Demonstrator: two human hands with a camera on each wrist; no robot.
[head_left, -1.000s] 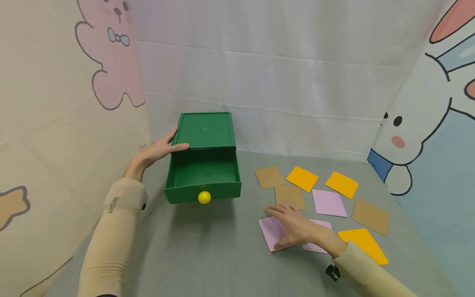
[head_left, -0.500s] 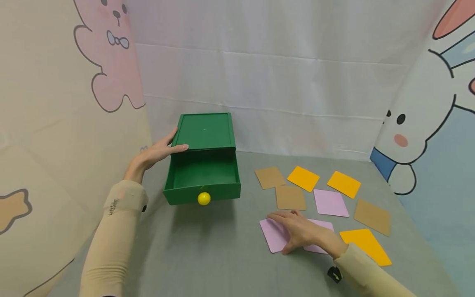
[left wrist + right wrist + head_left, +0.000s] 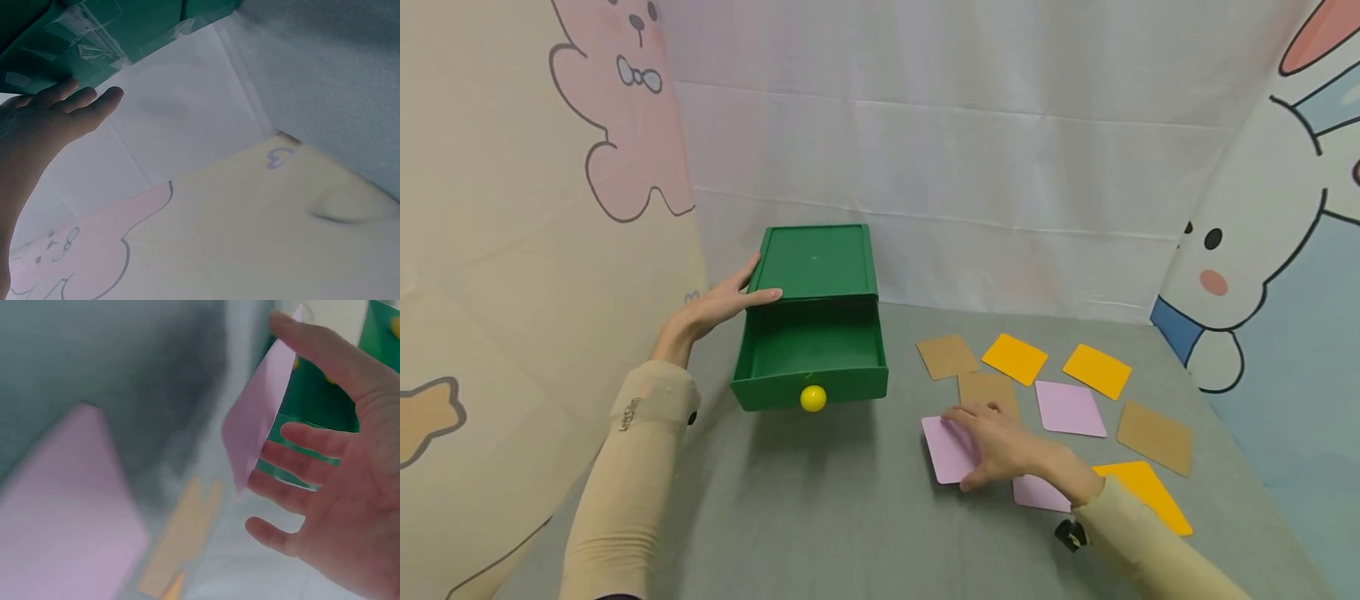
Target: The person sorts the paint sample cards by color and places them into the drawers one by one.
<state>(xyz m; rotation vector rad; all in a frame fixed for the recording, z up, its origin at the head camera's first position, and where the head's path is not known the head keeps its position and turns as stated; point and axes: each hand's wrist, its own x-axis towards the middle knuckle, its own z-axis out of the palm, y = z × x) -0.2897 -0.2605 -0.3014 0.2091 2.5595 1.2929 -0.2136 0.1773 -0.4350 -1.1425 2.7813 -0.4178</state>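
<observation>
A green box (image 3: 815,262) has its drawer (image 3: 808,387) pulled out at the front, with a round yellow knob (image 3: 813,398). My left hand (image 3: 718,304) rests on the box's left side, thumb laid over the top's front edge. In the left wrist view its fairly straight fingers (image 3: 94,112) touch the green wall, which carries clear tape. Thumb and fingertips of my right hand (image 3: 1003,442) hold a purple card (image 3: 951,450) by its edges, raised off the table. The right wrist view shows this purple card (image 3: 262,406) tilted between thumb and fingers.
Under my right wrist lies another purple card (image 3: 1039,493); a further purple card (image 3: 1070,408) is behind. Brown cards (image 3: 946,357) and orange cards (image 3: 1015,359) lie around them on the grey cloth (image 3: 820,517). Curtains (image 3: 955,167) stand behind and at both sides.
My right hand has closed its thumb and fingers on the nearest purple card and lifted it a little. The left hand and the box have stayed put.
</observation>
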